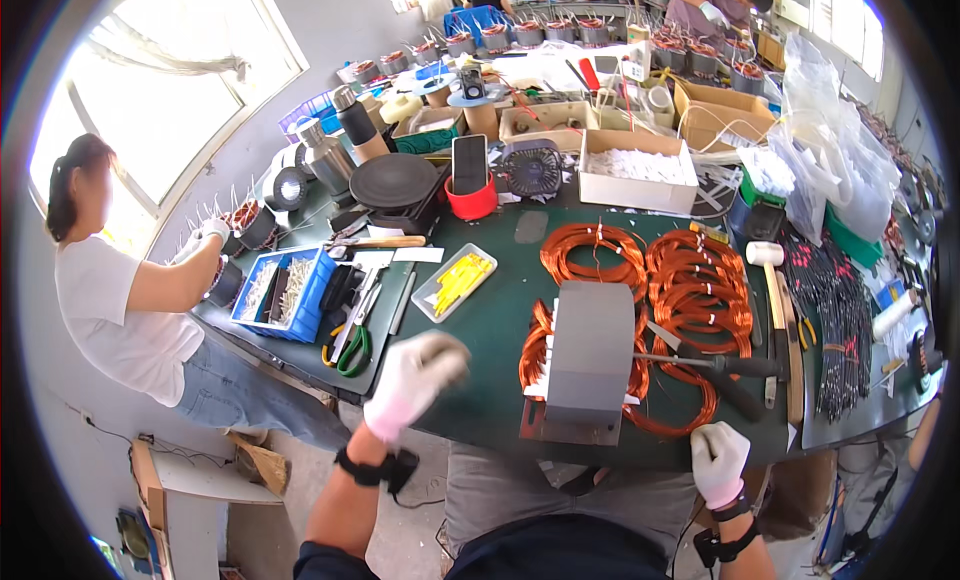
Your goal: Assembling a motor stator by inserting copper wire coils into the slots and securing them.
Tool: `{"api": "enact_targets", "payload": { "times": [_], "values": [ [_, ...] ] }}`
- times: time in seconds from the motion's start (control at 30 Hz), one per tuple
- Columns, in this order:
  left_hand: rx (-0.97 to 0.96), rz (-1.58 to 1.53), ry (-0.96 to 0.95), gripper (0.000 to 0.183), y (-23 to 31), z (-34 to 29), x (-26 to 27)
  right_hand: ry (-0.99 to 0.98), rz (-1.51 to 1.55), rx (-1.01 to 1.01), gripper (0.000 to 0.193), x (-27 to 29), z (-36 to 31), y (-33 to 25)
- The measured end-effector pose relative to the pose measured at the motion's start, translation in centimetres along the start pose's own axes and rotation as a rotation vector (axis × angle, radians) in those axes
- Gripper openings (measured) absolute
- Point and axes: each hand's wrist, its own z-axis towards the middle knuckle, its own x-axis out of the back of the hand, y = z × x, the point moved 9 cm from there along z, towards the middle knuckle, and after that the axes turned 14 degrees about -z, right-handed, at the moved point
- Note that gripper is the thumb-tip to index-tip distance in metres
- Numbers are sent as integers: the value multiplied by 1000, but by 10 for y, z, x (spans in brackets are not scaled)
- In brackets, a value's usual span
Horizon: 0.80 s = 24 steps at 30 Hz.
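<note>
Left hand (415, 380): half curled, blurred; whether it holds anything cannot be told. Core (592, 345): stands near the bench's (478, 365) front edge; a knock could topple it. Screwdriver (735, 364): crosses the coils (700, 280), tip hidden; dragging it could scratch wire. Right hand (719, 463): fingers folded at the edge, contents hidden.

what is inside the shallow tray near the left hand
A pile of slim yellow pieces lies in the shallow tray. They cover much of its floor, so whatever is beneath them cannot be seen.
</note>
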Motion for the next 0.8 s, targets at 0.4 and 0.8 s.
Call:
{"api": "enact_targets", "payload": {
  "times": [0.4,0.8],
  "values": [
    [-192,883,194,28,-45,145,41,84,-217,142,11,-8,-1,-14],
    [-225,773,323,24,-59,142,66,58,-55,134,5,-2,-1,-16]
  ]
}}
